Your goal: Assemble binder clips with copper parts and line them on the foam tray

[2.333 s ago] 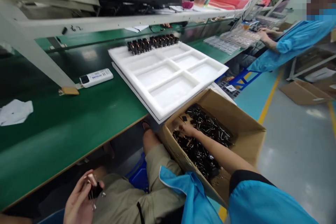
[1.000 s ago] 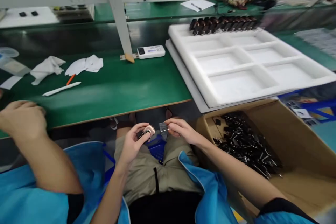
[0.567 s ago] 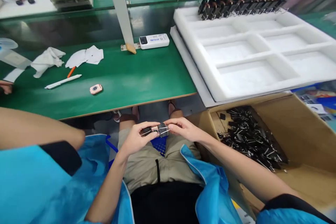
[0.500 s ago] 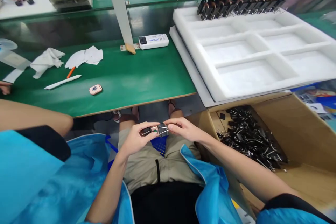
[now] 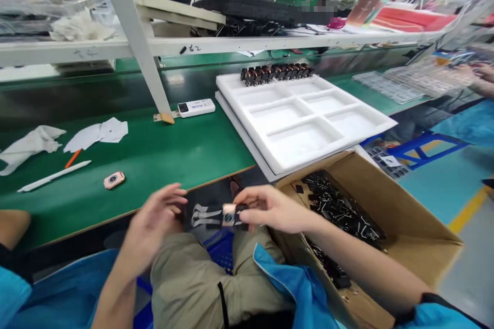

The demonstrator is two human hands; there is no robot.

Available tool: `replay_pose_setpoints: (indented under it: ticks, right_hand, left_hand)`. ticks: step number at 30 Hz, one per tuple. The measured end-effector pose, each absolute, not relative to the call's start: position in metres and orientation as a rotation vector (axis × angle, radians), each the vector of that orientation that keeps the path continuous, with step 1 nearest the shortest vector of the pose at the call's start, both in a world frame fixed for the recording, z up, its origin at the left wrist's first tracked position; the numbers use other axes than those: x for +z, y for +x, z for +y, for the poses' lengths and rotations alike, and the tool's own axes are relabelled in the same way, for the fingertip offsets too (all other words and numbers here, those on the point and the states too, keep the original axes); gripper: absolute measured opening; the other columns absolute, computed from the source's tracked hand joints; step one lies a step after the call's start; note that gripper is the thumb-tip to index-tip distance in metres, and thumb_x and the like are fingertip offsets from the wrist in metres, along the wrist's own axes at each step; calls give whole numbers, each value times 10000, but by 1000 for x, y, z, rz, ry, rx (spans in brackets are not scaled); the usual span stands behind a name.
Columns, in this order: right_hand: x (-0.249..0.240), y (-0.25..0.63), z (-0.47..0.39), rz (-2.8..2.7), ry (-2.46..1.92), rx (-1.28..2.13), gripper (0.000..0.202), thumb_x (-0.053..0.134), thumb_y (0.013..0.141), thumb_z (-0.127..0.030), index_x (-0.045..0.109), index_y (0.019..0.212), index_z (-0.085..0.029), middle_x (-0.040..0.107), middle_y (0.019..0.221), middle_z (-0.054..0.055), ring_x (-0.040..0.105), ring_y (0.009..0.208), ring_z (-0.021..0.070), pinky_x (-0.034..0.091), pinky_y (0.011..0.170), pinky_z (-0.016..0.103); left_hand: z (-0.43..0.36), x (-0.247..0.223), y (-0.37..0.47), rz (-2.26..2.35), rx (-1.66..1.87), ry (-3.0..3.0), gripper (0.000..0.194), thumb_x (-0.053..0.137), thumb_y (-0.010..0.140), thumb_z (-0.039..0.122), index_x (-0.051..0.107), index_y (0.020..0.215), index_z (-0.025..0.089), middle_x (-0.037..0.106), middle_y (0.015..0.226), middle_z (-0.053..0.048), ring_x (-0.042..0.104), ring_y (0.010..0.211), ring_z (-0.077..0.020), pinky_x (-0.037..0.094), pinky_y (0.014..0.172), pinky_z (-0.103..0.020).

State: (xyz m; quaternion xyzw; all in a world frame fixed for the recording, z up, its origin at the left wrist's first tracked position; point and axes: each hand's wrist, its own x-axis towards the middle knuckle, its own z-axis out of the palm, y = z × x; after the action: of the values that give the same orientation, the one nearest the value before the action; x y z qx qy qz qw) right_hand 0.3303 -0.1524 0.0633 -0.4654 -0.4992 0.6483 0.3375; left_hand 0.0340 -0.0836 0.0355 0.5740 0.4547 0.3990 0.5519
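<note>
Pink-gold case, apparently clipped both ends by black clips, sits in the right hand's pinching grip — the left hand beside it loosely spread, holding nothing. An unclipped case remains left of the grip; a clipped row stands beyond it.

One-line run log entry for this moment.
right hand: holds clipped pink-gold part | left hand: open, apart from it | second part: on green bench
</note>
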Motion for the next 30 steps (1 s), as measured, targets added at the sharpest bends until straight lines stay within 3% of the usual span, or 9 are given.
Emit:
replay_pose_setpoints:
  ticks: [3, 6, 9, 13, 17, 22, 26, 30]
  right_hand:
    - [107, 376, -128, -1206, -1300, 1287, 394, 849, 796, -483, 669, 965, -176, 743, 899, 92, 693, 676, 205, 581, 654, 340]
    - [131, 420, -68, -1221, -1428, 666, 314, 818, 805, -432, 675, 844, -156, 696, 766, 71, 661, 651, 196, 553, 628, 318]
    - [135, 446, 13, -1243, -1593, 243, 250, 763, 802, -377, 686, 771, -141, 630, 677, 41, 620, 668, 202, 531, 660, 327]
    - [124, 453, 107, -1280, -1805, -145, 198, 742, 759, -313, 644, 690, -156, 616, 766, 53, 601, 797, 238, 524, 836, 384]
    - [111, 450, 165, -1278, -1938, -282, 186, 697, 807, -307, 610, 712, -173, 613, 1022, 120, 581, 923, 273, 501, 937, 431]
    - [95, 453, 197, -1305, -2092, -287, 184, 656, 894, -337, 645, 833, -163, 578, 1176, 164, 576, 1009, 315, 497, 970, 478]
    - [84, 454, 205, -1363, -2158, -351, 194, 624, 936, -329, 670, 923, -141, 565, 1228, 190, 551, 1108, 348, 510, 958, 485]
    - [87, 447, 200, -1432, -2181, -354, 247, 628, 951, -347, 673, 1011, -112, 546, 1266, 215, 511, 1185, 374, 506, 959, 500]
  left_hand:
    - [-39, 30, 2, 1461, 1240, 1625, 464, 635, 912, 500, 672, 1255, 190, 703, 1202, -131, 679, 1072, -300, 534, 986, -449]
    - [-2, 11, -29, 1953, 1130, 2001, 448, 510, 980, 434, 657, 1277, 133, 639, 1313, -207, 578, 1250, -380, 411, 1118, -553]
    - [16, -5, -47, 2167, 944, 2124, 498, 403, 1013, 426, 674, 1254, 86, 609, 1339, -263, 511, 1293, -439, 403, 1078, -582]
    - [18, -13, -55, 2181, 939, 2137, 470, 411, 1001, 449, 728, 1152, 136, 663, 1275, -210, 545, 1219, -410, 423, 1039, -534]
    - [17, -16, -59, 2117, 915, 2171, 417, 425, 989, 423, 720, 1143, 170, 663, 1306, -182, 548, 1215, -397, 418, 1045, -529]
    - [20, -17, -64, 2074, 899, 2145, 349, 477, 959, 475, 689, 1036, 209, 689, 1259, -145, 575, 1176, -395, 425, 1021, -516]
    - [17, -14, -63, 2009, 953, 2091, 331, 539, 915, 512, 682, 1006, 227, 729, 1069, -112, 624, 1076, -349, 453, 997, -475]
    - [12, -12, -61, 2134, 1043, 1820, 337, 682, 800, 551, 722, 1025, 304, 760, 1015, 7, 672, 849, -252, 534, 869, -398]
